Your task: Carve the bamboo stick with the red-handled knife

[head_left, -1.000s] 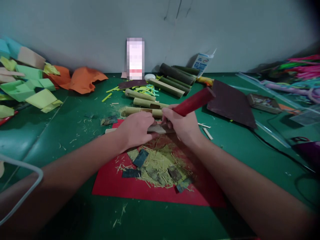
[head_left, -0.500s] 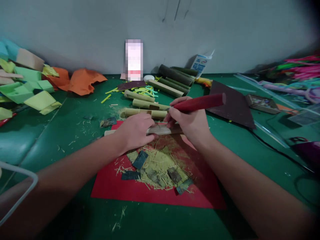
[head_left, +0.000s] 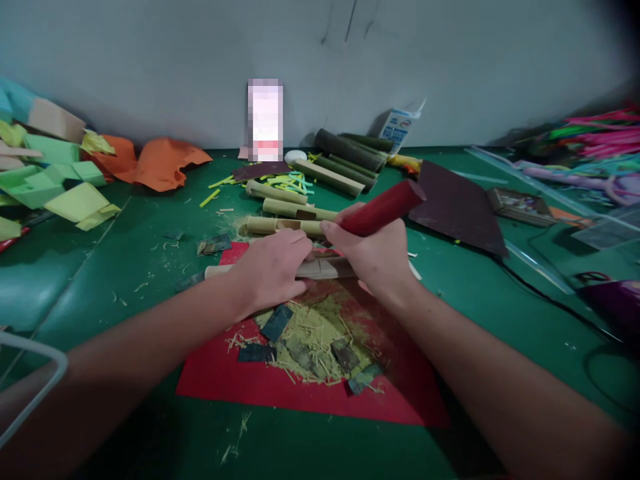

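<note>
My left hand [head_left: 277, 267] is closed over a pale bamboo tube [head_left: 325, 268] lying crosswise, with its left end showing past my wrist. My right hand [head_left: 375, 257] grips a tool with a thick red handle [head_left: 387, 208] at the bamboo's right part. The handle slants up to the right; its working end is hidden behind my fingers. A thin line runs across the bamboo's upper surface between my hands. Below lies a red sheet [head_left: 220, 383], strewn with bamboo shavings [head_left: 313, 327] and dark green bark chips [head_left: 277, 323].
Two notched bamboo tubes [head_left: 260, 227] lie just beyond my hands. Farther back are darker bamboo pieces [head_left: 345, 150], a phone [head_left: 265, 120] against the wall and a carton [head_left: 399, 128]. Coloured paper [head_left: 60, 167] piles up left; a dark brown board [head_left: 455, 210] lies right.
The red handle has tilted, its butt end swinging left and toward me, as my right hand turned. My left hand still presses on the bamboo. The whole view has shifted slightly.
</note>
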The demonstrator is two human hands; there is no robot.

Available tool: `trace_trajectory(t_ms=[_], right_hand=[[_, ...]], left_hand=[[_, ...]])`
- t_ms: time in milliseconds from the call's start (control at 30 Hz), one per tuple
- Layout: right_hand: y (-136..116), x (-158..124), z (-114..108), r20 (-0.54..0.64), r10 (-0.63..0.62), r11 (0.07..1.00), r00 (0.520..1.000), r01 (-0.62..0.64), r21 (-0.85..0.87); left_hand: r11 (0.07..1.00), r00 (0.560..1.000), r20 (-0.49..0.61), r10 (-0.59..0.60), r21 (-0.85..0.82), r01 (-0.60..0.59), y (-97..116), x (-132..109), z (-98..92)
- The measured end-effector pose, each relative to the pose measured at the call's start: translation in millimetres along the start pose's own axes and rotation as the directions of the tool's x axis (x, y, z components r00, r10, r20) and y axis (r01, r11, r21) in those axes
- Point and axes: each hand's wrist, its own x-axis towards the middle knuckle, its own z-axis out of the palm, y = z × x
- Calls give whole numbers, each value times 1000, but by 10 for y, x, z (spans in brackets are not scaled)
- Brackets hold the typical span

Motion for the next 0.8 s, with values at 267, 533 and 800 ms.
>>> trace_trajectory(t_ms=[267, 533, 800], right_hand=[[24, -33, 11, 126, 110, 993, 986, -113, 19], [-41, -35, 65, 76, 105, 993, 992, -100, -67], [-96, -37, 84, 73, 93, 994, 993, -89, -60]], left_hand=[[1000, 1000, 1, -11, -4, 11, -14, 4, 12], [999, 1000, 7, 12, -35, -12, 17, 25, 24], [982, 999, -18, -40, -183, 36, 3, 4, 5]])
